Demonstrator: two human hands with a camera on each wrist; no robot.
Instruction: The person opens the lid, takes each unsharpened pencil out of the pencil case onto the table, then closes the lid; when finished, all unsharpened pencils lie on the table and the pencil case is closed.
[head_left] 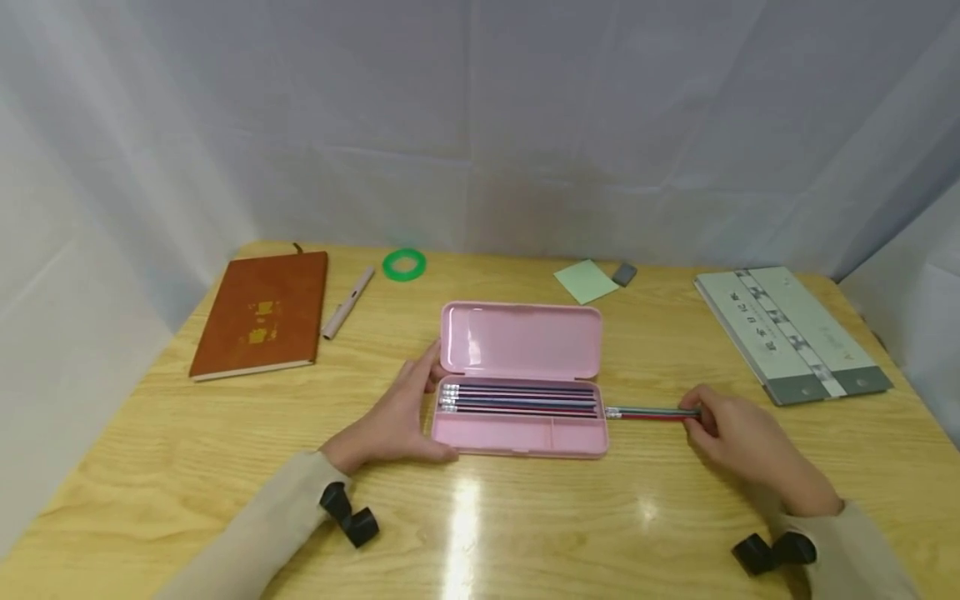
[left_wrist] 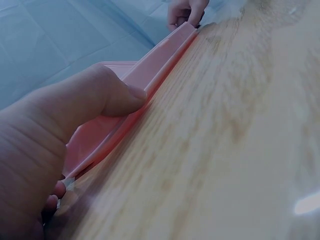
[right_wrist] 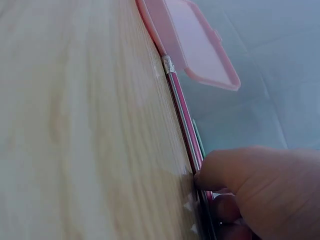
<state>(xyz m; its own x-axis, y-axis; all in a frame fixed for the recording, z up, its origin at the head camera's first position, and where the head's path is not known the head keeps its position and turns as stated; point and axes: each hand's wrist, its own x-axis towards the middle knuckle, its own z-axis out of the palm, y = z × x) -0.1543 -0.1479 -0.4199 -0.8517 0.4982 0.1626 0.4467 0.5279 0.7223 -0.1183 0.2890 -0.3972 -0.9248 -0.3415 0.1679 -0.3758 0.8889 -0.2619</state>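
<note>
A pink pencil case (head_left: 491, 433) lies with its lid up in the middle of the table. Several dark striped pencils (head_left: 517, 400) lie side by side in its long rear compartment, metal eraser ends to the left. My left hand (head_left: 393, 417) grips the left end of the case, thumb along the front edge, other fingers behind. To the right of the case, my right hand (head_left: 738, 437) pinches a few pencils (head_left: 648, 413), red and greenish, by their far ends. Their eraser ends sit right at the case's right wall, low over the table in the right wrist view.
On the left lie a brown notebook (head_left: 262, 312) and a pale pen (head_left: 348, 303). A green tape ring (head_left: 404, 265), green sticky notes (head_left: 586, 282) and a grey eraser (head_left: 624, 274) lie toward the back. A pale green notebook (head_left: 795, 333) is at right.
</note>
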